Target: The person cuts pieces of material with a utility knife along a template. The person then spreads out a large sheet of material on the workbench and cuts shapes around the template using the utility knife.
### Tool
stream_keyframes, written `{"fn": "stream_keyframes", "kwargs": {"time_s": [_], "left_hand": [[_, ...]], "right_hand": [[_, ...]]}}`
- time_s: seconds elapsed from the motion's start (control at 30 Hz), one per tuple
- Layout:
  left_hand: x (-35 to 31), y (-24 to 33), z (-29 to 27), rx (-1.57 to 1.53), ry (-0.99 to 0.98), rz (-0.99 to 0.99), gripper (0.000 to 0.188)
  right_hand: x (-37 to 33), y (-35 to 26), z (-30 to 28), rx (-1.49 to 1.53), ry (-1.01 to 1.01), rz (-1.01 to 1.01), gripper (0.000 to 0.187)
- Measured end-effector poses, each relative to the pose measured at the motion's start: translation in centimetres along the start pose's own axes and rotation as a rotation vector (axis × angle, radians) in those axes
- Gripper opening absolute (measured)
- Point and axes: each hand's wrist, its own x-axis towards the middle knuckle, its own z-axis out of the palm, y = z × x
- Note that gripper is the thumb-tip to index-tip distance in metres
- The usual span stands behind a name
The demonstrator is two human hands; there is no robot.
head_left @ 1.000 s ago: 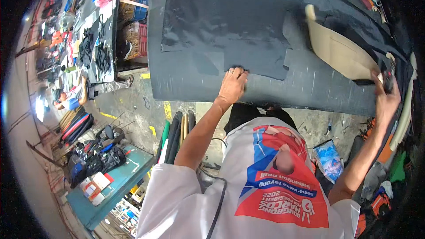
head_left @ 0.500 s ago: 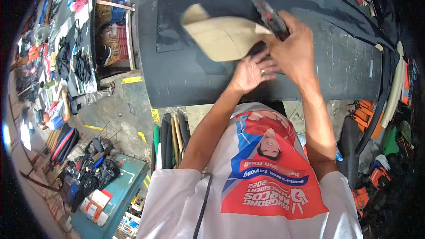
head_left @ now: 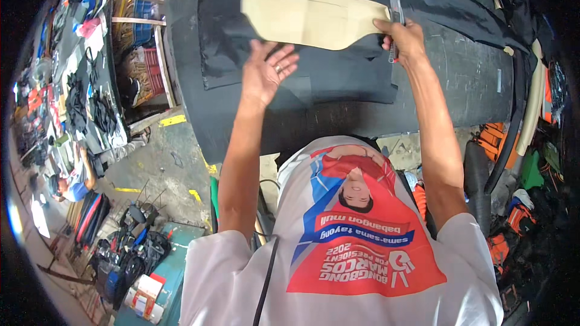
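Observation:
A tan card pattern (head_left: 311,17) with curved edges and a thin drawn line is held above black fabric (head_left: 353,81) on the dark worktable (head_left: 450,63). My right hand (head_left: 408,39) grips the pattern's right end between thumb and fingers. The same hand holds a snap-off cutter knife (head_left: 396,7) upright, its blade end pointing away from me. Close to the pattern's lower left edge, my left hand (head_left: 266,72) has its fingers spread, with a ring on one. Whether its fingertips touch the card cannot be made out.
Wooden-framed shelving with a blue crate (head_left: 142,30) and a red crate (head_left: 156,72) adjoins the table's left side. A person (head_left: 75,184) is at the far left. Black bags (head_left: 130,247) lie by a teal table (head_left: 176,271). Orange bags (head_left: 496,145) sit at right.
The card has swung round, flattened and spread out lengthwise. My left hand has moved left, away from my right hand. My right hand has lowered slightly, turning the knife more upright.

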Motion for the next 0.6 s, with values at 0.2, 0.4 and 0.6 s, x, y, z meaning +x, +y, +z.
{"fn": "stream_keyframes", "kwargs": {"time_s": [0.2,0.4,0.6], "left_hand": [[1.7,-4.0,-2.0,0.401,0.376,0.173,0.06],[4.7,0.2,-1.8,0.808,0.611,0.439,0.043],[6.9,1.0,1.5,1.588,0.604,0.18,0.066]], "right_hand": [[3.2,6.1,-6.1,-0.083,0.17,0.161,0.023],[5.1,9.2,-10.7,-0.245,0.135,0.216,0.023],[5.8,9.5,-11.6,-0.315,0.085,0.194,0.023]]}}
